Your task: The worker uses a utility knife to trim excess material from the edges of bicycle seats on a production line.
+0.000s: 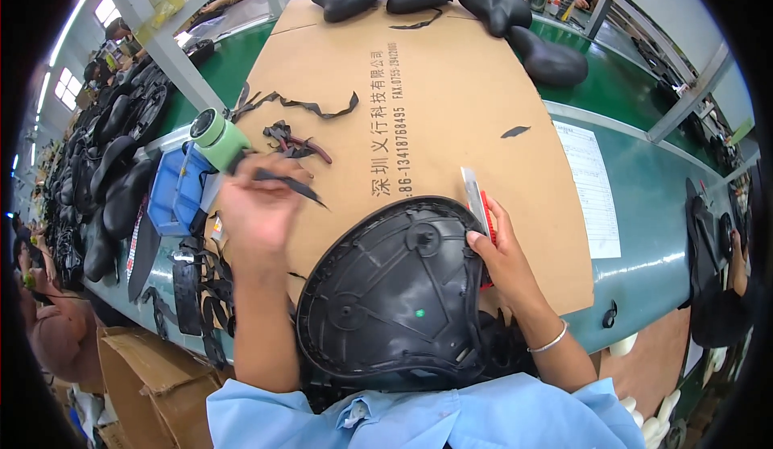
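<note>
Shell (394,288), between hands (262,201) (513,257), against right one

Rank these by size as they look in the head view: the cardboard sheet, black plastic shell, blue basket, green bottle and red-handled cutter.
1. Cardboard sheet
2. Black plastic shell
3. Blue basket
4. Green bottle
Not ranked: red-handled cutter; the right hand covers part of it, so I cannot tell.

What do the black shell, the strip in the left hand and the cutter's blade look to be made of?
Black shell: probably moulded plastic, semi-gloss, going by its ribs and highlights.
Strip, in the left hand: matte black and thin; synthetic leather or rubber, I can't tell which.
Blade: likely steel, given its silvery sheen.
</note>
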`<state>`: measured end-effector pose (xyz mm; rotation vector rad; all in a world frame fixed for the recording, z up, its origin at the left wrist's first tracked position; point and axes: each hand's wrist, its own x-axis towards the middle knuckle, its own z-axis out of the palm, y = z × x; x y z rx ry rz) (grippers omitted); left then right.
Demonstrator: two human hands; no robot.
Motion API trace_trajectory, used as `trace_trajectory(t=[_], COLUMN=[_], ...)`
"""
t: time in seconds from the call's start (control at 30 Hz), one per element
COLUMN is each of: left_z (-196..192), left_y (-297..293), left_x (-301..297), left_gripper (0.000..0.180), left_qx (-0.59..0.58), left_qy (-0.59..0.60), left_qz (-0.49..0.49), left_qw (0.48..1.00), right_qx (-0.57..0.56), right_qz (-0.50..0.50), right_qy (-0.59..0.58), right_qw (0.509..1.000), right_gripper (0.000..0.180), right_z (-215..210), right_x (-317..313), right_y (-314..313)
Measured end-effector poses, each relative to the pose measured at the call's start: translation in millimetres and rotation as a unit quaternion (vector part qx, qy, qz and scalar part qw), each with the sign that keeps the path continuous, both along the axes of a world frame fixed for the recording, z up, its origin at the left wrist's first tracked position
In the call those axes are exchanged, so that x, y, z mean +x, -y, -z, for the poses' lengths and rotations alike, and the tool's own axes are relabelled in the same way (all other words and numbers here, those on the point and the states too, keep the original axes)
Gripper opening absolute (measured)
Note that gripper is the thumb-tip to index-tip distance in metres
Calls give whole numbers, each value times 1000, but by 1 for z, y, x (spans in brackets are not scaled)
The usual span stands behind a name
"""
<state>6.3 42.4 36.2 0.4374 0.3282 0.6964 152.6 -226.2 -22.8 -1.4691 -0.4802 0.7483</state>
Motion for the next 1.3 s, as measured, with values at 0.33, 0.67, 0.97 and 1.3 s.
trace_trajectory(t=[0.33,0.67,0.97,1.3], left_z=[-4,46,91,112], left_y=[48,-146,-57,-3], left_x=[28,121,158,159], left_gripper=[58,52,19,13], left_qx=[382,139,417,722], left_qy=[-300,-167,-369,-423], left_qz=[410,-149,50,-75], left_qw=[772,965,829,542], right_qx=[52,50,-50,89], right_qz=[90,284,276,279], right_qy=[102,115,158,47], right_qw=[989,951,947,955], right_gripper=[61,55,53,49], right_z=[-28,-20,-7,27], right_x=[34,74,136,370], right_y=[16,51,47,-23])
